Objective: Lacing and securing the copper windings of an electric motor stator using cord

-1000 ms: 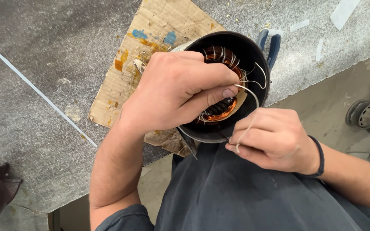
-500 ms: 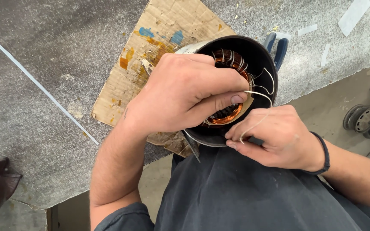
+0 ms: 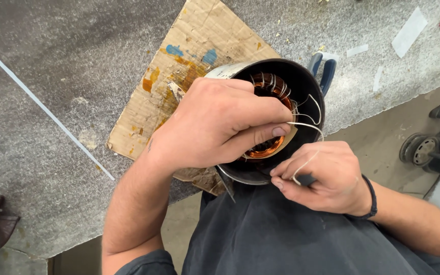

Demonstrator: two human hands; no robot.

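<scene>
A dark metal motor stator housing (image 3: 309, 94) lies on its side at the bench edge, its open end facing me, with copper windings (image 3: 268, 86) inside. My left hand (image 3: 220, 122) wraps over the housing's rim, thumb pressing a white lacing cord (image 3: 309, 125) against the windings. My right hand (image 3: 322, 175) sits just below the housing, pinching the loose end of the same cord between thumb and fingers. The cord loops from the coil over the rim to that hand.
A stained piece of cardboard (image 3: 189, 56) lies under the housing on the grey stone bench (image 3: 52, 127). Blue-handled pliers (image 3: 322, 69) show behind the housing. White paper scraps (image 3: 408, 30) lie at the back right. A dark wheeled machine (image 3: 434, 147) stands on the floor at right.
My right hand has slid slightly down and left, drawing the cord across the rim. The left thumb has shifted along the coil; the housing stays put.
</scene>
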